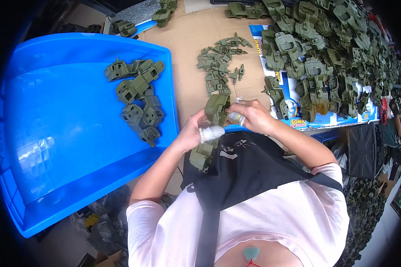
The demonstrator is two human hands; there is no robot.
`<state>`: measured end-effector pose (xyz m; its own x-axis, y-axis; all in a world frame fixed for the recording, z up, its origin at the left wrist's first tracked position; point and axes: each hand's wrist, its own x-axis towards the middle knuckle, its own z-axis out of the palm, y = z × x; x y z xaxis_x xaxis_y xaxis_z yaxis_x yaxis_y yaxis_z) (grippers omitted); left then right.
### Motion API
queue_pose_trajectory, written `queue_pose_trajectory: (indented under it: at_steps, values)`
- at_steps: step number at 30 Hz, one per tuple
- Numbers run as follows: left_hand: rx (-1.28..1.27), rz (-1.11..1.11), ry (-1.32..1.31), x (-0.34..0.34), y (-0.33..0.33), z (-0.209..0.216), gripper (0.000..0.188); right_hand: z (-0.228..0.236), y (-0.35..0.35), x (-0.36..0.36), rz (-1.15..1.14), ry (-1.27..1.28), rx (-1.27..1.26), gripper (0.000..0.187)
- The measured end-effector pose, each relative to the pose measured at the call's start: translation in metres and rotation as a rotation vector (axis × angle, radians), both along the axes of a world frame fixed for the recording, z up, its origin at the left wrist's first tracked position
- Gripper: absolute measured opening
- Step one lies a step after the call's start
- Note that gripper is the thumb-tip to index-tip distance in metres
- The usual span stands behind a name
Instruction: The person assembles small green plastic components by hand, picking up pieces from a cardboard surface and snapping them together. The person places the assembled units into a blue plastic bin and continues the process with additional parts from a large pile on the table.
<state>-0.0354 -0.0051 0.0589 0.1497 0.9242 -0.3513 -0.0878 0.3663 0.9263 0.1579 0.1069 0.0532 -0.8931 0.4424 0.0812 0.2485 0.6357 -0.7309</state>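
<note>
An olive-green plastic toy vehicle body (217, 108) is held upright in front of my chest, its lower end (202, 156) hanging over the black apron. My left hand (194, 132) grips it from the left, with a white wrapping on one finger. From the right, my right hand (255, 116) has its wrapped fingers closed against the body's upper part. Whether a small piece is also between these fingers is hidden. Just beyond my hands, a heap of small green plastic parts (216, 64) lies on the brown cardboard (187, 53).
To the left stands a large blue bin (53, 129) with several green vehicle bodies (142, 84) at its right side. Many more bodies (314, 66) are piled on printed sheets at the right. A few others (165, 13) lie at the far edge. A black crate (362, 151) stands lower right.
</note>
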Motion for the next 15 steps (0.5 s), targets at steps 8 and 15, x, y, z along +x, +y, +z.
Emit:
queue_pose_trajectory:
  at_steps: [8,15]
  values:
    - [-0.049,0.048,0.02,-0.004,0.014,-0.004,0.057,-0.011,0.026,-0.012,0.05,0.035,-0.03,0.025]
    - [-0.265,0.547,-0.488,-0.016,0.028,-0.029,0.056,-0.111,0.205,-0.03,-0.604,-0.274,0.242,0.026]
